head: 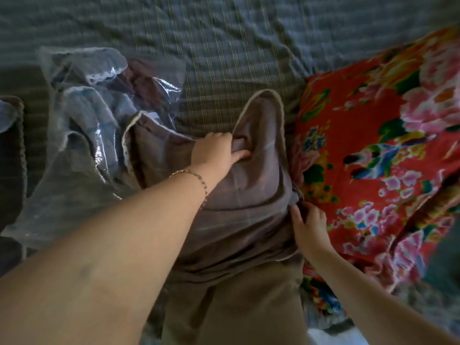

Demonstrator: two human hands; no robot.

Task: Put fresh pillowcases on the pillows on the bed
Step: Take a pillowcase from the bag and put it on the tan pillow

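- Head view: The fingers point(225, 136) of the left hand point(214, 151) curl into a fold of a grey-mauve pillowcase point(236, 195) and grip the cloth, the thumb lying straight along it.
- Head view: The right hand point(308, 224) holds the bunched right edge of the same pillowcase, its fingers point(296, 210) closed on the fabric beside a red floral cloth point(373, 145).
- Head view: The pillowcase, faintly checked and trimmed with pale lace, lies rumpled in the middle of the bed point(224, 46), drawn partway over a tan pillow point(236, 307) whose near end sticks out toward the camera.
- Head view: A thin chain bracelet point(196, 175) circles the left wrist.
- Head view: To the left of the pillowcase and touching it, a clear plastic bag point(74, 150) lies crumpled on the bed, with folded, lace-edged blue cloth point(99, 70) inside.
- Head view: The bed is covered with a wrinkled grey-green checked sheet; the red floral cloth, printed with pink blooms and birds, spreads over its right side.
- Head view: The picture is blurred, most of all at the edges.
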